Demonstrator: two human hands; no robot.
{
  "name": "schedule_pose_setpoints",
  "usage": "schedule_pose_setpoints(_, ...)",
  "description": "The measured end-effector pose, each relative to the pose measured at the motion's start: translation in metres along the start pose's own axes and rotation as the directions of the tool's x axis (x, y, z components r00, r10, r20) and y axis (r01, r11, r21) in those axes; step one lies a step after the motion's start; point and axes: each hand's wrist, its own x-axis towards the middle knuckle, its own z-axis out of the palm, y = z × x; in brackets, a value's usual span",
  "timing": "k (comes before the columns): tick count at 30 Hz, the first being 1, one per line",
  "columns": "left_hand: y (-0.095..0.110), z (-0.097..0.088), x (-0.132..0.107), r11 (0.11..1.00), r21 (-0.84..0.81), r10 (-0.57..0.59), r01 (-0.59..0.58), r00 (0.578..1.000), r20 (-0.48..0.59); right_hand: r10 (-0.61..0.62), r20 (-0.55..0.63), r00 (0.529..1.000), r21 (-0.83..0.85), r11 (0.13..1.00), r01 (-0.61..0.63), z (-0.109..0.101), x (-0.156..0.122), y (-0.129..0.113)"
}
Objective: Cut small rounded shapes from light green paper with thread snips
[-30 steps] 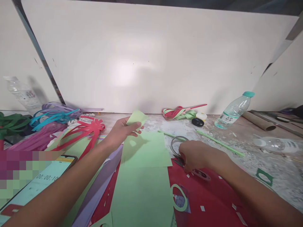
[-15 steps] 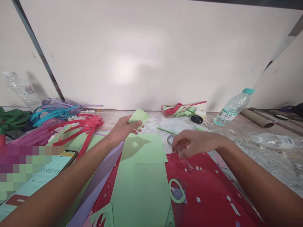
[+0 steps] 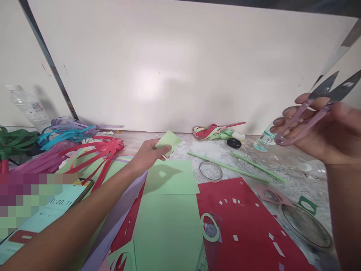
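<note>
Between the fingers and thumb of my left hand (image 3: pixel 150 156) is a small light green piece of paper (image 3: pixel 170 142), held above the larger green sheets (image 3: pixel 169 222). My right hand (image 3: pixel 327 131) is raised at the far right and holds a pair of thread snips (image 3: pixel 307 116) with pink handles, the blades apart and pointing up to the right. Below my hands lies a red sheet (image 3: pixel 239 222) strewn with small paper scraps. A green paper ring (image 3: pixel 210 227) rests at the red sheet's left edge.
Green sticks (image 3: pixel 228 166) and a roll of clear tape (image 3: pixel 210 171) lie behind the red sheet, with a larger tape roll (image 3: pixel 306 226) at right. A bottle (image 3: pixel 265 139) stands partly behind my right hand. Red paper strips (image 3: pixel 108 146) and a phone (image 3: pixel 53 210) are on the left.
My right hand has risen from over the red sheet to the upper right, and the snips now show clearly in it. My left hand with the green paper has hardly moved.
</note>
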Motion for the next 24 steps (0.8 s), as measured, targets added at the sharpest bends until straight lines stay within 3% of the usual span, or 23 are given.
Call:
schedule_pose_setpoints(5,-0.001,0.003,0.000,0.999,0.033,0.034,-0.033,0.999,-0.032,0.102,0.115,0.988,-0.040,0.994,-0.098,0.032,0.004,0.016)
schedule_pose_setpoints(8,0.004,0.008,-0.005,0.996,0.086,0.037,-0.034,0.999,-0.037,0.233,0.242,0.942,-0.193,0.963,-0.189,0.064,-0.001,0.035)
schedule_pose_setpoints(11,0.010,0.017,-0.012,0.995,0.095,0.044,-0.043,0.999,-0.008,0.207,0.323,0.923,-0.476,0.879,-0.031,0.092,-0.015,0.046)
schedule_pose_setpoints(13,0.015,0.023,-0.017,0.996,0.083,0.031,-0.034,0.999,0.043,0.181,0.367,0.913,-0.574,0.816,0.068,0.106,-0.023,0.050)
schedule_pose_setpoints(19,0.029,0.030,-0.030,0.955,0.260,0.120,-0.145,0.987,0.107,0.042,0.317,0.948,-0.632,0.754,0.178,0.119,-0.032,0.057)
schedule_pose_setpoints(24,0.035,0.029,-0.032,0.925,0.335,0.140,-0.179,0.981,0.137,0.013,0.350,0.937,-0.635,0.739,0.227,0.120,-0.032,0.056)
